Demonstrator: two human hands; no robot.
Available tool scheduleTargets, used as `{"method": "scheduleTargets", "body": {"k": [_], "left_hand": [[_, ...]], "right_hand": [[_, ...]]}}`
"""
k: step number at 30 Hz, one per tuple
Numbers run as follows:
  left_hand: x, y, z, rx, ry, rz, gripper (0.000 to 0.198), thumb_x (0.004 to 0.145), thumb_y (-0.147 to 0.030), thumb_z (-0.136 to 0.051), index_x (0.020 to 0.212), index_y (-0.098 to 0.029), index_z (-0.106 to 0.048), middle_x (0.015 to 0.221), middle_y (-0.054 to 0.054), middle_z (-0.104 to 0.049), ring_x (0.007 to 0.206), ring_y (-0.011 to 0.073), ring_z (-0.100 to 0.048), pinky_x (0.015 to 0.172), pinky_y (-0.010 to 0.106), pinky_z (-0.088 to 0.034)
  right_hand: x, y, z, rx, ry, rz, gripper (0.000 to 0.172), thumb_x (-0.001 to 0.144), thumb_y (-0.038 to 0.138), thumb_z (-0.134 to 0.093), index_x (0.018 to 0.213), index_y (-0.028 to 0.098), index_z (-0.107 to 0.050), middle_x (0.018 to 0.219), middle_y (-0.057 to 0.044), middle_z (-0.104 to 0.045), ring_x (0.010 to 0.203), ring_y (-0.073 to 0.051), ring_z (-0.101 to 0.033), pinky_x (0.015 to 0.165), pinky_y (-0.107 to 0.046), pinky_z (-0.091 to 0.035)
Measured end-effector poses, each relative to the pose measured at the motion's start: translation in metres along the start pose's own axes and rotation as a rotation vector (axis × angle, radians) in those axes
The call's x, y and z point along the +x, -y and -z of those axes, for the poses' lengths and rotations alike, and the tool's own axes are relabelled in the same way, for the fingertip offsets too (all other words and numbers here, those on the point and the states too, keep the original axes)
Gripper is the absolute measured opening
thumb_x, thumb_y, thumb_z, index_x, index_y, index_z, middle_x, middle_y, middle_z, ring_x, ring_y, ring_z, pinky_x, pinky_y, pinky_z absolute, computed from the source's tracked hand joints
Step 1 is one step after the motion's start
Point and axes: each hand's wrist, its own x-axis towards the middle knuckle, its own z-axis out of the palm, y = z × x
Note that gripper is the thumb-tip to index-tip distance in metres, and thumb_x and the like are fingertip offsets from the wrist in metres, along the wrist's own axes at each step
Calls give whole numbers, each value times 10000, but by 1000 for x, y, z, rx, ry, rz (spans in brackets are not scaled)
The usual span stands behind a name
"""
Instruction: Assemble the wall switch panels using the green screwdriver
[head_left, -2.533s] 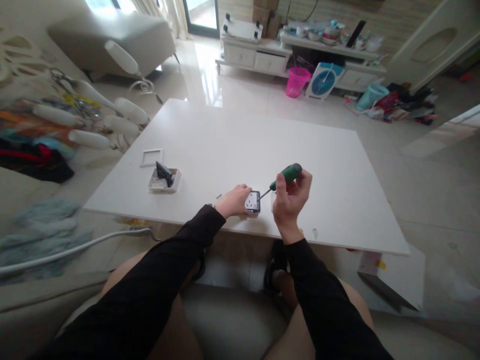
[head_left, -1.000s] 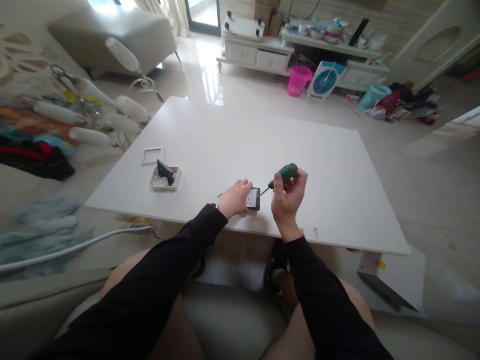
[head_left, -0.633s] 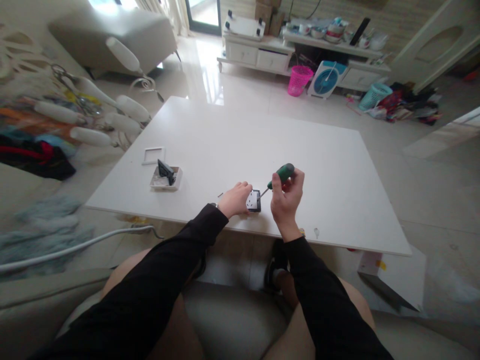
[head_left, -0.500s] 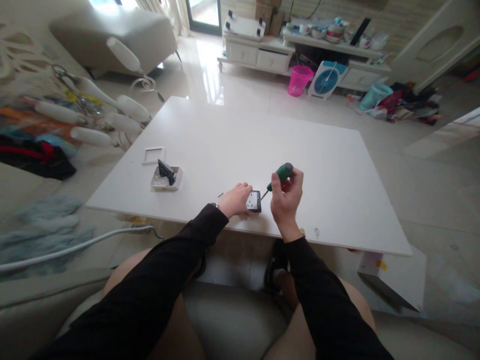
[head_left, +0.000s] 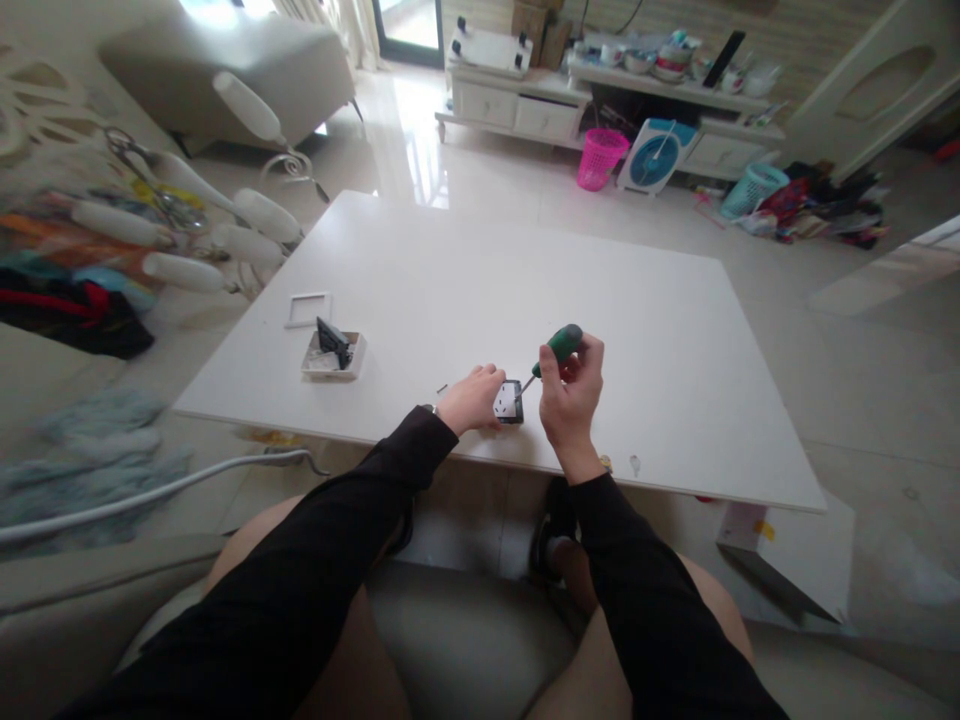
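A small white wall socket with a dark back (head_left: 508, 401) lies near the front edge of the white table (head_left: 480, 280). My left hand (head_left: 469, 400) is closed on its left side and holds it down. My right hand (head_left: 571, 393) is wrapped round a green-handled screwdriver (head_left: 557, 346). The screwdriver slants down to the left, and its metal tip meets the socket's right edge.
At the table's left stand a white socket part with a black piece (head_left: 332, 352) and a thin white frame (head_left: 307, 309). A small screw (head_left: 441, 388) lies by my left hand. On the floor beyond are a pink basket (head_left: 597, 158) and a fan (head_left: 651, 159).
My right hand and the screwdriver have shifted a little left, closer to the socket, with the handle sitting lower. My left hand stays on the socket.
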Motion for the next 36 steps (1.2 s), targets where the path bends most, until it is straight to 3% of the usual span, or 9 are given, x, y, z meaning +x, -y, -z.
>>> {"method": "scheduleTargets", "body": {"k": [8,36], "left_hand": [[1,1,-2,6,-6,-4,606,719,-318,-947,1185,-161,-593,1311,149,-619,1252,317,-588,1008,389,-527],[0,1,-1,12,9,-10,632,710,-309,-944,1204,-177,-572,1310,146,-614,1245,321,-585,1013,397,-514]], "right_hand": [[0,-2,0,-38,45,9,313,985,488,-680,1187,287,-551,956,19,-592,678,-100,-562,571,-242,-489],[-1,1,0,-50,28,-5,337,971,515,-687,1178,288,-549,959,17,-589,705,-115,-579,593,-262,-497]]}}
